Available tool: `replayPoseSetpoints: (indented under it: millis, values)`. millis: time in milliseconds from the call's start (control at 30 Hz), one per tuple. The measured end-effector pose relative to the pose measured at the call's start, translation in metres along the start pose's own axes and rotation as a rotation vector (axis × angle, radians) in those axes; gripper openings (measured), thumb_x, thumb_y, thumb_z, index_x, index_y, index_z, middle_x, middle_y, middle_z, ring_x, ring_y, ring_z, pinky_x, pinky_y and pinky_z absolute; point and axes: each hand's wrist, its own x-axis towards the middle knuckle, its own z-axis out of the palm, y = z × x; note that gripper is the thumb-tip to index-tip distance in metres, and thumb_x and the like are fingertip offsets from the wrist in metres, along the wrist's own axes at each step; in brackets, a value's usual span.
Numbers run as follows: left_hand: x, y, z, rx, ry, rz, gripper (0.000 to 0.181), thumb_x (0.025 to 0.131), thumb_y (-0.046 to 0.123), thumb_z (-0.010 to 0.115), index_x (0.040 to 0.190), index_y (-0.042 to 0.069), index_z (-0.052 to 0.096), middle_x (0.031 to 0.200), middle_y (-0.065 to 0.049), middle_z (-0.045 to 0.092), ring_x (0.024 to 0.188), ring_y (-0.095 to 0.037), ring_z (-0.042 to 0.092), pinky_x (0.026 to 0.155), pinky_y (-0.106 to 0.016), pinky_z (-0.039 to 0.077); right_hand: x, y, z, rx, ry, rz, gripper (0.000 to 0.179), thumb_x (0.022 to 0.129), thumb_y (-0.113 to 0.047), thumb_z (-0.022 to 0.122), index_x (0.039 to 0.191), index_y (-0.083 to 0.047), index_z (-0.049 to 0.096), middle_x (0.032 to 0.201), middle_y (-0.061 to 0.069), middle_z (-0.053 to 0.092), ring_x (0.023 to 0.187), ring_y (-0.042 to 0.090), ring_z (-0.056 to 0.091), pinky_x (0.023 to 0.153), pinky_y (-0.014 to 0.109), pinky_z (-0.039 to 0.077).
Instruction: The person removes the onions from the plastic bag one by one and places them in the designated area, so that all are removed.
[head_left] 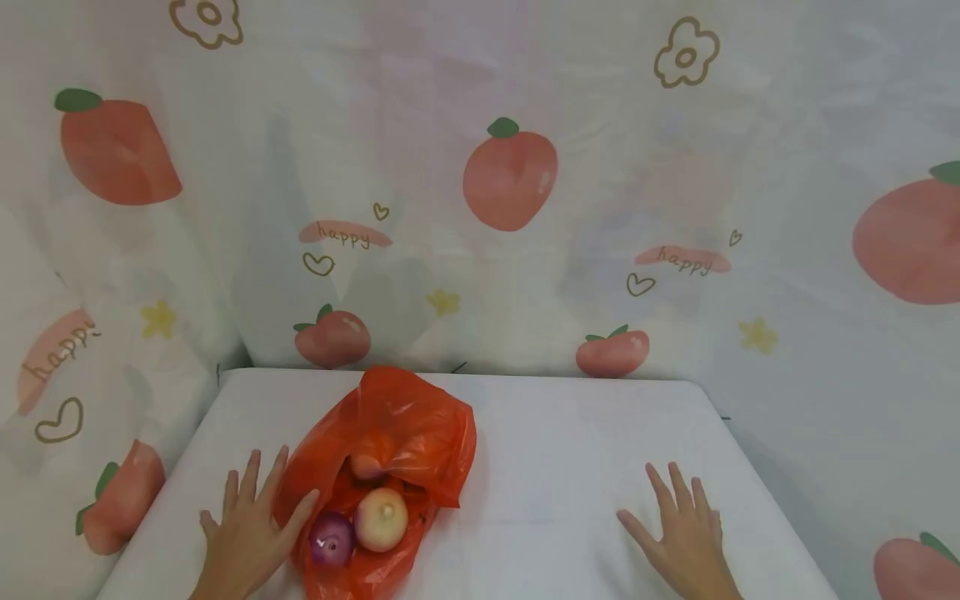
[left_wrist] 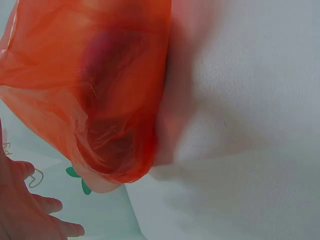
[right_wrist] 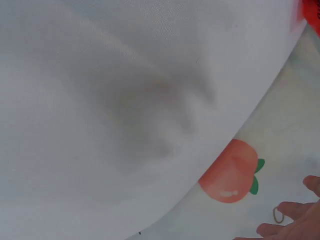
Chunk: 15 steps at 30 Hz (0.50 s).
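Note:
An orange-red plastic bag (head_left: 431, 425) lies on the left half of the white table, its mouth toward the near edge. In that mouth sit a purple onion (head_left: 332, 538) and a pale, peeled-looking onion (head_left: 382, 520); another roundish onion (head_left: 367, 466) is partly covered by the plastic. My left hand (head_left: 251, 529) is spread just left of the bag, fingers straight; whether it touches the plastic I cannot tell. The left wrist view shows the bag (left_wrist: 120, 90) close up, with dark shapes inside. Over the right side my right hand (head_left: 682, 537) hovers with fingers spread, holding nothing.
The white table (head_left: 555, 467) has rounded far corners. Behind and beside it hangs a pale curtain (head_left: 510, 292) printed with red fruit, flowers and the word "happy". In the right wrist view, the hand's shadow falls on the tabletop (right_wrist: 75, 165).

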Motion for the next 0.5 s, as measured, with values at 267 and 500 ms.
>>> replayPoseSetpoints:
  millis: [267,500]
  values:
    - [-0.001,0.004,0.003,-0.12,0.033,0.04,0.094,0.082,0.071,0.047,0.15,0.012,0.019,0.146,-0.031,0.018,0.124,-0.057,0.024,0.088,-0.077,0.014,0.001,-0.003,0.01,0.062,0.115,-0.099,0.073,0.081,-0.039,0.071,0.131,0.006,0.044,0.132,0.039,0.032,0.117,0.063,0.026,0.085,0.074,0.025]
    - [-0.005,0.01,0.003,-0.216,0.035,0.064,0.097,0.079,0.067,0.056,0.149,0.009,0.023,0.147,-0.028,0.019,0.122,-0.052,0.032,0.089,-0.068,0.03,0.002,-0.018,0.017,0.129,0.134,-0.146,0.064,0.081,-0.025,0.072,0.129,0.008,0.045,0.129,0.038,0.036,0.117,0.061,0.028,0.085,0.073,0.028]
